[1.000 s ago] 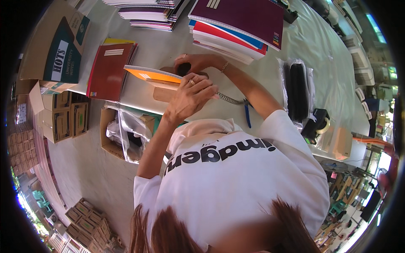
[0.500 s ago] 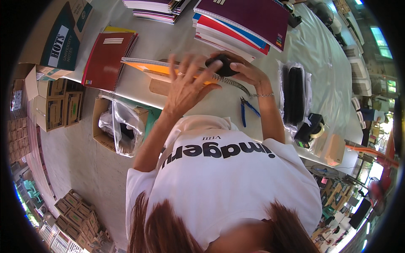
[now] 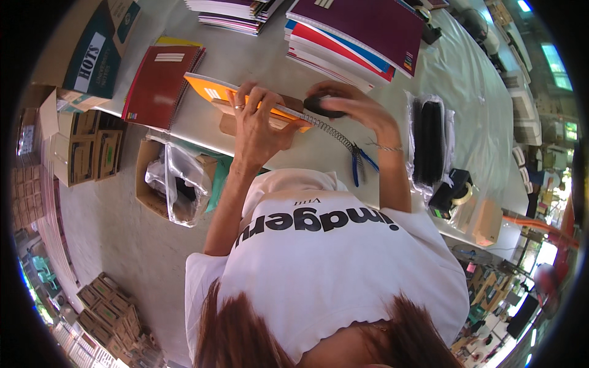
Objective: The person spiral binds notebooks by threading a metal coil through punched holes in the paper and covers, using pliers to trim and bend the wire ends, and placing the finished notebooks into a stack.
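Note:
My left hand point(image 3: 257, 122) is closed on an orange notebook point(image 3: 208, 87), thumb at its near edge and fingers over its cover. The notebook stands tilted on edge against a brown block point(image 3: 228, 124). A dark spiral wire coil point(image 3: 331, 132) runs from the notebook's right end and curves down toward the blue-handled pliers point(image 3: 357, 164) on the table. In my right hand point(image 3: 359, 107) is a black rounded object point(image 3: 322, 105), held close to the coil's start. Motion blurs these fingers a little, and the object's kind is unclear.
A red-brown spiral notebook point(image 3: 156, 86) lies at left, near a carton point(image 3: 101, 67). Notebook stacks point(image 3: 362, 34) stand at the back. At right are a plastic-wrapped bundle of black coils point(image 3: 427, 141) and a tape dispenser point(image 3: 451, 190). An open box point(image 3: 150, 190) sits below the table edge.
My left hand, spread and blurred before, has closed on the notebook. The coil now reaches farther down, over the pliers. My right hand and the black object have shifted slightly nearer.

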{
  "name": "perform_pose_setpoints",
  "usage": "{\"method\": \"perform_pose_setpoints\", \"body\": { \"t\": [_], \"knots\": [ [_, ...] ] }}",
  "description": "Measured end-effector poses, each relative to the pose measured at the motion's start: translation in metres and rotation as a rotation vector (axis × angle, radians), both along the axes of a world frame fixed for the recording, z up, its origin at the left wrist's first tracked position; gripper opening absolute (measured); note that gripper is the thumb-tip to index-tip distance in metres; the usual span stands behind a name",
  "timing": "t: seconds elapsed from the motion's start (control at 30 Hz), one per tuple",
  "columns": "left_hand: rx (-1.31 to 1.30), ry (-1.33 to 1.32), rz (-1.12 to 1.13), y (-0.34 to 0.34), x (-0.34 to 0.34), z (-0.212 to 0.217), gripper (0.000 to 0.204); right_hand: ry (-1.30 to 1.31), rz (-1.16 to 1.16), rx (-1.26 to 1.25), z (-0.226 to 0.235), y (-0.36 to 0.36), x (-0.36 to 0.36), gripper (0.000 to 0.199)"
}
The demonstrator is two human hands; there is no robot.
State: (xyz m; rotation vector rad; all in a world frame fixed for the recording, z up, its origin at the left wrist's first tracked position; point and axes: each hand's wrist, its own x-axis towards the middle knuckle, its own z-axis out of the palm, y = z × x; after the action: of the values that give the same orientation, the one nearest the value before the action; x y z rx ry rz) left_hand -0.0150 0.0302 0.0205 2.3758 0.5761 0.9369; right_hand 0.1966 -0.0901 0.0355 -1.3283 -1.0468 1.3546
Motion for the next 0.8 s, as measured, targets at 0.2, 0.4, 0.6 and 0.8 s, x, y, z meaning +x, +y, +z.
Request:
{"method": "perform_pose_setpoints", "body": {
  "t": [0.2,0.4,0.6,0.8],
  "knots": [
    [0.01,-0.011,-0.079,0.007,0.0,0.002,0.043,-0.217,-0.002,-0.066,0.037,-0.001,-0.02,0.039],
    [-0.012,-0.028,-0.157,0.014,0.002,0.003,0.042,-0.153,0.033,-0.015,0.056,-0.006,-0.035,0.042],
    [-0.02,-0.007,-0.209,0.015,-0.005,-0.003,0.039,-0.298,-0.018,0.047,0.064,-0.001,-0.049,0.043],
    [-0.032,0.03,-0.145,0.011,-0.006,0.006,0.052,-0.571,-0.039,0.055,0.032,0.017,-0.035,0.041]
  ]
}}
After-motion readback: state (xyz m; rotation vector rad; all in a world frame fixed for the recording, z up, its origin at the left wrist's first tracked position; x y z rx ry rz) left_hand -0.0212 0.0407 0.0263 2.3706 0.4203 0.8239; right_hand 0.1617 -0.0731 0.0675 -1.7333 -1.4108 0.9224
